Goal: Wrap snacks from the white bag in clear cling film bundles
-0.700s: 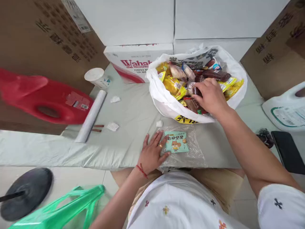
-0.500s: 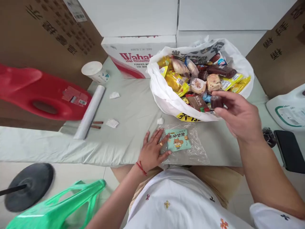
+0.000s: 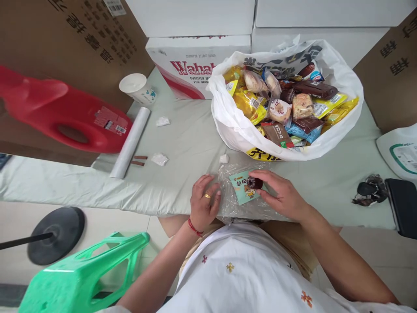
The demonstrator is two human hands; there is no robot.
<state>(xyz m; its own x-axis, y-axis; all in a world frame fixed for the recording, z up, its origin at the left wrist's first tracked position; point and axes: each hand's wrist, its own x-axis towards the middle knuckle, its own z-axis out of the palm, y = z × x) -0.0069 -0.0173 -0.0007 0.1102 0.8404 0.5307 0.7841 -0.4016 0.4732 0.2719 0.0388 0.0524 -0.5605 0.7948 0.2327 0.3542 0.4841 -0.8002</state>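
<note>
Two hands, one dark brown piece at a green packet

In the head view, at the centre of the frame: pinching a dark brown piece (image 3: 255,183) between thumb and fingertips of the right hand (image 3: 286,199). Overlapping the green packet (image 3: 239,187) from this angle; impossible to tell whether touching or just above. Left of that, loosely curled, with nothing visible in the grasp: the left hand (image 3: 203,203), near the edge of the clear plastic (image 3: 226,204) under or around the packet.

Judged from this pose: probably at the placing step, with the piece aligned over the packet. For a set-down, likely calling for a small lowering, a gentle release, and a steadying touch on the slippery plastic from the left.

Elsewhere, in the upper right: crowded with packaged snacks, a white bag (image 3: 230,130). Just above the plastic, on the bench (image 3: 182,182): a small white lump (image 3: 223,158).
</note>
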